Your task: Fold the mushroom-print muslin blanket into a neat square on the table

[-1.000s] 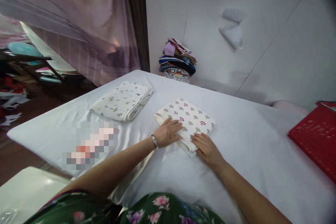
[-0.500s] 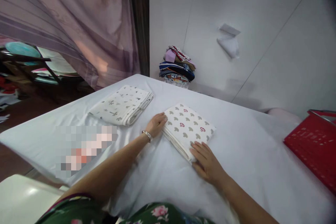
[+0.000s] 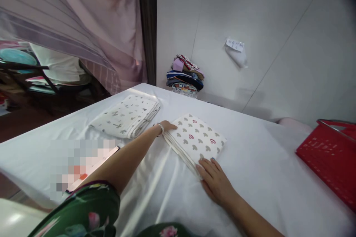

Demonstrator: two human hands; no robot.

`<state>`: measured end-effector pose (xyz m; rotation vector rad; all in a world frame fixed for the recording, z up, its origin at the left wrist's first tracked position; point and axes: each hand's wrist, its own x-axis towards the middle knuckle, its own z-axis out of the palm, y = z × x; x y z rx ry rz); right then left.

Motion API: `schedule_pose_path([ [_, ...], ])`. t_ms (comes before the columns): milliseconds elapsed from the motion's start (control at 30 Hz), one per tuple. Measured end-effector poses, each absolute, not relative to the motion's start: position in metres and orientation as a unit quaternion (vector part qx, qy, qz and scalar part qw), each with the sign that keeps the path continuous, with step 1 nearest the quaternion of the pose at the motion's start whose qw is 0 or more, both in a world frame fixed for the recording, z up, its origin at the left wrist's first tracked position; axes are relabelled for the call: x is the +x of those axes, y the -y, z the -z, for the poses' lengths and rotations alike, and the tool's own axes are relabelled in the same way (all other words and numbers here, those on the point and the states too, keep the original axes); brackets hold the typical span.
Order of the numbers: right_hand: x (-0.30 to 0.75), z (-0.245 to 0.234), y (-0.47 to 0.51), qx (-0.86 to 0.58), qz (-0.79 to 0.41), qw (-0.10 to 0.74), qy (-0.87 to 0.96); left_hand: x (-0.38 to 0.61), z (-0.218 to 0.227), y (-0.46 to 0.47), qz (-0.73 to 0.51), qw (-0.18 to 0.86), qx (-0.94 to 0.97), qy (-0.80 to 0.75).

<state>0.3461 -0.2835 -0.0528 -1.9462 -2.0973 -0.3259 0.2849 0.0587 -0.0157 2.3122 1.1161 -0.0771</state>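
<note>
A folded cream cloth with grey and red mushroom prints [image 3: 198,137] lies on the white-covered table [image 3: 258,163]. My left hand [image 3: 166,125] rests against its far left corner, with the fingers mostly hidden behind the wrist and a bracelet showing. At the near corner my right hand [image 3: 214,181] lies flat, fingers stretched and touching the cloth's edge. A second folded cloth with grey prints [image 3: 126,114] lies further left, apart from both hands.
A red plastic basket [image 3: 330,155] stands at the table's right edge. A pile of coloured folded clothes [image 3: 185,74] sits by the white wall behind the table. Purple netting [image 3: 83,26] hangs at the left, with dark furniture beyond it.
My left hand has slid off the top of the mushroom cloth to its far left corner. My right hand has stayed at the near corner. The cloth's edges look squared up.
</note>
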Motion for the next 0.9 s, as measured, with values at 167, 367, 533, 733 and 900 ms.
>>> schedule_pose_path([
  [167,0.341,0.054,0.283,-0.678,0.124,0.098,0.718,0.288,0.015,-0.061,0.04,0.296,0.848,-0.437],
  [367,0.352,0.046,0.277,-0.652,0.195,0.163,0.714,0.282,0.001,-0.054,0.044,0.333,0.829,-0.447],
  [533,0.389,0.016,0.316,-0.662,0.21,0.228,0.682,0.252,0.011,-0.006,0.075,0.437,0.799,-0.407],
  [733,0.404,0.045,0.38,-0.731,0.135,0.153,0.652,0.216,0.029,0.069,0.114,0.595,0.71,-0.36],
  [900,0.397,0.039,0.384,-0.777,0.033,0.122,0.617,0.216,0.023,0.072,0.108,0.614,0.687,-0.374],
])
